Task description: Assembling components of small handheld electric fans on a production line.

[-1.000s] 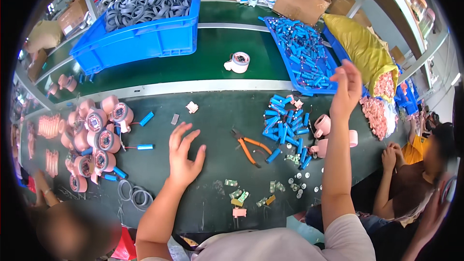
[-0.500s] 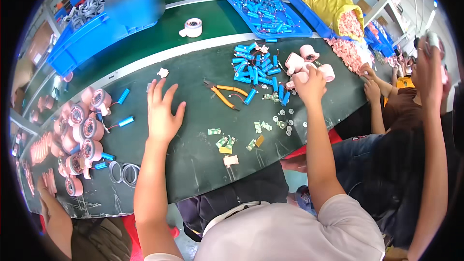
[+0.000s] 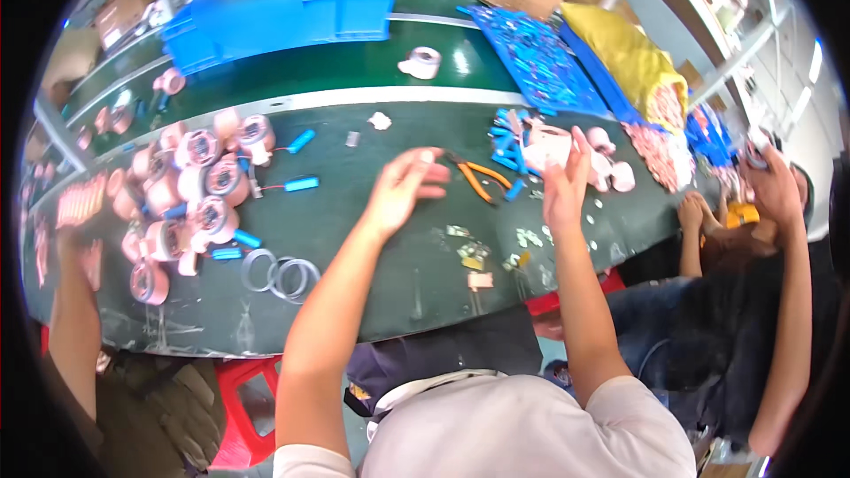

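Observation:
My left hand [image 3: 407, 190] hovers over the dark green table with its fingers apart and nothing in them. Just right of it lie orange-handled pliers [image 3: 482, 179]. My right hand [image 3: 565, 190] is raised, its fingers stretched out, beside several pink round housings [image 3: 600, 168]. One pale pink housing [image 3: 542, 149] sits right behind its fingers; whether they touch is hidden by blur. Blue cylindrical batteries [image 3: 506, 143] with wires lie in a pile left of that housing. Small green circuit boards [image 3: 529, 237] and a pink pad [image 3: 480, 280] are nearer me.
On the left stand many pink housings [image 3: 212, 219] with wired batteries, next to grey rings [image 3: 292, 278]. A conveyor [image 3: 354, 66] runs behind, with a blue crate [image 3: 345, 13], a blue battery tray [image 3: 540, 62] and a yellow sack [image 3: 611, 40]. Co-workers' arms [image 3: 779, 212] are on both sides.
The view has turned, so the table's contents sit further right. My left hand has moved rightward, close to the pliers. My right hand has come off a pink housing and straightened its fingers.

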Demonstrator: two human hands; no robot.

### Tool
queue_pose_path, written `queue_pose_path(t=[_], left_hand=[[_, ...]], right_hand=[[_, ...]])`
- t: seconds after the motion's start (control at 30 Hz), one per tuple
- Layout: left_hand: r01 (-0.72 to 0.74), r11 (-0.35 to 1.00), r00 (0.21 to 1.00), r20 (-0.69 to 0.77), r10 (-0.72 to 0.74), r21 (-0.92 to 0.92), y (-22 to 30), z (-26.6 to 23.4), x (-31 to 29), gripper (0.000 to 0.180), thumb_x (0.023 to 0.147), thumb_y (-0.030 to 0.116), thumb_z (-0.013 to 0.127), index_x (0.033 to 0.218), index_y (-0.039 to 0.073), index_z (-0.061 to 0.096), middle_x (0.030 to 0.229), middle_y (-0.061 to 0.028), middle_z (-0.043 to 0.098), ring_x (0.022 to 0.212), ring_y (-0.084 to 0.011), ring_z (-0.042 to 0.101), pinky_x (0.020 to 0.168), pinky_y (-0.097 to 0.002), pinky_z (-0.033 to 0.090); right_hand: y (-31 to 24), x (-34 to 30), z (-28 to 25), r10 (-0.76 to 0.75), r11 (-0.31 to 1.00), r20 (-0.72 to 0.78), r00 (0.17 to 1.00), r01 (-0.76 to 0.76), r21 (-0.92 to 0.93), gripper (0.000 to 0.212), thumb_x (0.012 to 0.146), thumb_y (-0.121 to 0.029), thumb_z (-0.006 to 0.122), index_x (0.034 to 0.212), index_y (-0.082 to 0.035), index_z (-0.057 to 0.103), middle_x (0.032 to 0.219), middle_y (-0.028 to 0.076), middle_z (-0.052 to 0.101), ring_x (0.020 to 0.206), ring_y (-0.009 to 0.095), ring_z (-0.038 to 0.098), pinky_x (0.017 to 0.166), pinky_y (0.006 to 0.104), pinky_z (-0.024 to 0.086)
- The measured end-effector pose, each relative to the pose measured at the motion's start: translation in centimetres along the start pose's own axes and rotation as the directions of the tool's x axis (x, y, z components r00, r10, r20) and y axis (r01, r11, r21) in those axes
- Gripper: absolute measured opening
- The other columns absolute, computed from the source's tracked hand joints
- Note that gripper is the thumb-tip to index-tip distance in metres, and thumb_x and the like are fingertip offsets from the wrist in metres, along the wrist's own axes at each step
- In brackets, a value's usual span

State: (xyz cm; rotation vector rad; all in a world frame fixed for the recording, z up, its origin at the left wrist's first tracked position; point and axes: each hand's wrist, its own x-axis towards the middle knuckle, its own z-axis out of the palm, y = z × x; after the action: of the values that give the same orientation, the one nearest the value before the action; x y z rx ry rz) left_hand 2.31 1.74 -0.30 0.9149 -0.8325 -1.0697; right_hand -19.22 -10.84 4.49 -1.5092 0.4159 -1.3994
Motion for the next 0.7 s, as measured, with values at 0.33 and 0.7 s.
queue_pose_path(t=[0.33, 0.7], left_hand=[[-0.009, 0.984, 0.999, -0.052, -0.001, -0.175, -1.5, 0.1, 1.8, 0.063, 0.082, 0.021, 0.068, 0.134, 0.013, 0.034, 0.115, -0.0087, 0.054, 0.102, -0.0200, 0.058, 0.081, -0.0353, 0.053], [-0.269, 0.914, 0.963, 0.067, 0.261, 0.305, -1.7, 1.5, 0.7, 0.063, 0.072, 0.017, 0.075, 0.125, 0.004, 0.043, 0.108, -0.0175, 0.060, 0.093, -0.0255, 0.062, 0.080, -0.0336, 0.049]], right_hand=[[-1.6, -2.7, 12.4, -0.376, 0.591, 0.409, 0.832, 0.555, -0.585, 0.040, 0.071, 0.002, 0.063, 0.110, -0.003, 0.056, 0.113, 0.016, 0.053, 0.099, 0.031, 0.056, 0.079, 0.0359, 0.047], [0.5, -8.7, 27.9, -0.058, 0.808, 0.998, 0.032, 0.589, 0.028, 0.025, 0.071, -0.026, 0.071, 0.085, -0.007, 0.061, 0.079, 0.008, 0.059, 0.082, 0.026, 0.056, 0.072, 0.0380, 0.046]])
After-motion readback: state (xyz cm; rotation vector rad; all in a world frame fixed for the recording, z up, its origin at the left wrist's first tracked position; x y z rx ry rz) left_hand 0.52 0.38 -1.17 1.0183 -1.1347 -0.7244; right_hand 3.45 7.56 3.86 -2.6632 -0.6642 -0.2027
